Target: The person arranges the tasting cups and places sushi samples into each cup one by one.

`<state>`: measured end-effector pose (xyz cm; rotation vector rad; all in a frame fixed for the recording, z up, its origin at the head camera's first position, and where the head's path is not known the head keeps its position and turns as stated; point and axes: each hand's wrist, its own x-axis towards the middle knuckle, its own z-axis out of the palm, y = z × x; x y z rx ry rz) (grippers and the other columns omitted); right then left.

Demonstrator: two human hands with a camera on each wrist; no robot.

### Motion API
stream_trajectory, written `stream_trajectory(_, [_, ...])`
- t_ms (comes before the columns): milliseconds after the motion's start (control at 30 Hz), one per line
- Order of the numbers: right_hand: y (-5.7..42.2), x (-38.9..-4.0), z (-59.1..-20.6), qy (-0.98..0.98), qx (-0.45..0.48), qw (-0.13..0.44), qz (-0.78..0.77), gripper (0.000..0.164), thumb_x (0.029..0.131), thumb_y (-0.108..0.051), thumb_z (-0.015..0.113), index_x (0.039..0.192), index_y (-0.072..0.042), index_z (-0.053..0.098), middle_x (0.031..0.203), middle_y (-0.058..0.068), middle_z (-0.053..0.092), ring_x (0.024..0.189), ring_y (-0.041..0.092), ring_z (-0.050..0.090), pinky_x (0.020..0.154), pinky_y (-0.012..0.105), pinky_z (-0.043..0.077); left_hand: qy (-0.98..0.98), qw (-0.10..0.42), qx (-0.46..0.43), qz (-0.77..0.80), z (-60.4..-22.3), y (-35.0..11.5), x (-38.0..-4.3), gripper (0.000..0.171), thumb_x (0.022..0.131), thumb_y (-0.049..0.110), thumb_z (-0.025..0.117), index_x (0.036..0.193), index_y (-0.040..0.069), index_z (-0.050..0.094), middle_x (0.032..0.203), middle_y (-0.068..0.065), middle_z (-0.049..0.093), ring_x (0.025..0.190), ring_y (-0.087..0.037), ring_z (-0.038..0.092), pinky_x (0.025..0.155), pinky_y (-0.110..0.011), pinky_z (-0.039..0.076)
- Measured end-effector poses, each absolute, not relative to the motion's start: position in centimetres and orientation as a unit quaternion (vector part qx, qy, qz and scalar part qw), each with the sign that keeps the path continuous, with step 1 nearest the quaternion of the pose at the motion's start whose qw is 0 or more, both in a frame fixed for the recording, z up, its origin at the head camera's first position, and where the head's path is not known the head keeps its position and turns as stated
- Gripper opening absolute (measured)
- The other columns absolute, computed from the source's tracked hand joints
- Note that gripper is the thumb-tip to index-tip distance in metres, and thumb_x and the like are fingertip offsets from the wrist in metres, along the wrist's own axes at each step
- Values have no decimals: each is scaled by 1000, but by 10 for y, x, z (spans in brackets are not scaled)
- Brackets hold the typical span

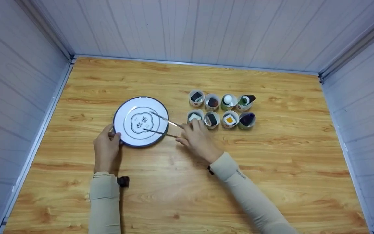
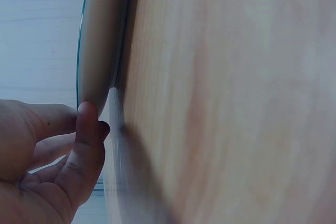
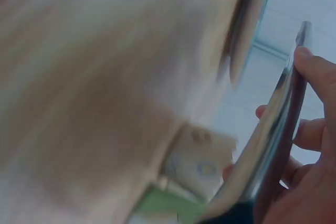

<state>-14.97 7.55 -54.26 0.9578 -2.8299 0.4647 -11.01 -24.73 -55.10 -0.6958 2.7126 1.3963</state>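
Note:
My left hand (image 1: 105,148) holds the near-left rim of a white plate (image 1: 120,113) with a blue edge and a flower-shaped mark in its middle. In the left wrist view, its fingers (image 2: 86,124) pinch that rim. My right hand (image 1: 200,139) grips metal tongs (image 1: 175,123), also large in the right wrist view. The arms of the tongs are spread, their tips above the plate with nothing between them. Just beyond the right hand, a paper cup (image 1: 192,113) with a white piece is partly covered by its fingers.
Right of the plate, several paper cups stand in two rows. They hold a dark block (image 1: 196,96), a white ball (image 1: 228,99), a dark cone (image 1: 249,98), a white piece with an orange square (image 1: 230,120) and a purple piece (image 1: 247,119). Pale walls (image 1: 193,32) enclose the wooden table (image 1: 174,208).

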Motion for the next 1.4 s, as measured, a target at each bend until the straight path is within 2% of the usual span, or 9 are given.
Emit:
stream_trajectory(300, [56,-147,-554,-951,279,22,134,48,98,-49,59,120,-8,60,108,10,46,97,27,45,76,38,48,868,4,-215,448,-551,-242,-111,46,104,13,54,149,8,47,121,-19,64,103,-27,62,83,-35,55])
stream_trajectory(767, [52,-148,-550,-958,260,-39,117,56,97,-52,59,127,-5,58,111,12,48,103,29,48,83,41,50,862,23,-233,449,-548,-241,-114,46,104,13,53,150,9,46,127,-18,62,111,-27,61,89,-35,55])
stream_trajectory(967, [51,-147,-552,-961,255,-31,101,61,97,-54,59,131,-4,56,113,14,51,103,30,51,82,43,51,873,4,-207,441,-551,-243,-114,46,103,13,55,148,7,48,127,-21,62,113,-31,60,91,-41,54])
stream_trajectory(1100, [53,-145,-551,-962,254,-23,96,63,97,-55,58,133,-3,55,114,14,53,104,32,53,81,44,50,884,-9,-186,429,-551,-247,-112,51,103,16,55,151,4,41,126,-23,62,112,-34,60,92,-43,52])
stream_trajectory(1200, [58,-143,-546,-962,252,-21,104,66,98,-55,56,138,-2,52,121,16,53,111,33,53,89,46,50,887,-9,-191,420,-545,-248,-110,56,104,20,54,154,3,35,128,-22,61,111,-32,61,91,-43,53])
stream_trajectory(1400, [83,-135,-529,-954,265,0,138,66,99,-49,57,143,-1,46,124,18,53,111,34,55,95,47,49,905,-28,-199,376,-522,-237,-100,53,103,24,56,150,2,43,132,-20,59,110,-32,62,89,-46,53])
